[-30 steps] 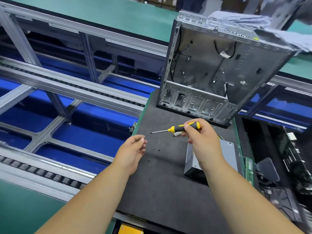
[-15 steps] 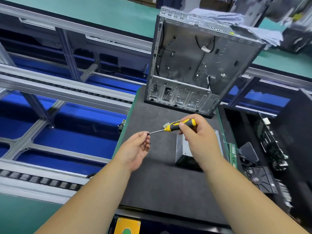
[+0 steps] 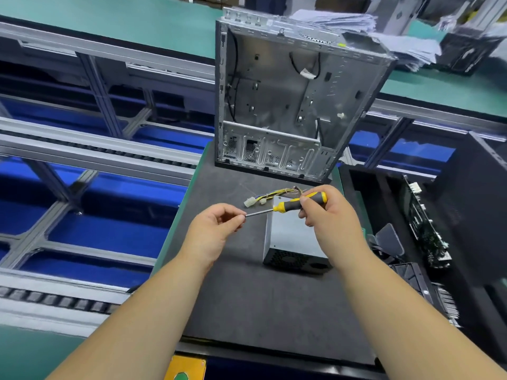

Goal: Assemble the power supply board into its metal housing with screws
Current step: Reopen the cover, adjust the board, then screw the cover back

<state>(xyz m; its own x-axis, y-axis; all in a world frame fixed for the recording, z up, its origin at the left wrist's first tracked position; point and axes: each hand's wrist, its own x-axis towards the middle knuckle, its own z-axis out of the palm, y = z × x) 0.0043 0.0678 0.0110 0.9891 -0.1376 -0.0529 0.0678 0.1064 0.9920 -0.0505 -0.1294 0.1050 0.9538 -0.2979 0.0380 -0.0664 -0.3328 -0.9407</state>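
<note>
The right hand (image 3: 326, 215) gripped the black-and-yellow handle of a screwdriver (image 3: 290, 205), holding it level over the dark work mat (image 3: 247, 297) with the shaft pointed left. The left hand (image 3: 211, 229) had its thumb and forefinger pinched together at the shaft's tip, probably seating a screw on the bit; the screw itself was too small to make out.

The power supply unit (image 3: 293, 237) lay flat on the mat just under the tool, toward the mat's right edge, its fan grille facing the person and its yellow-and-black wire bundle (image 3: 271, 194) trailing toward the far edge. The metal housing (image 3: 288, 105) stood upright at the mat's far edge, open side facing the person, apparently so the unit could go straight in. It was well apart from the supply, so nothing looked mounted yet.
</note>
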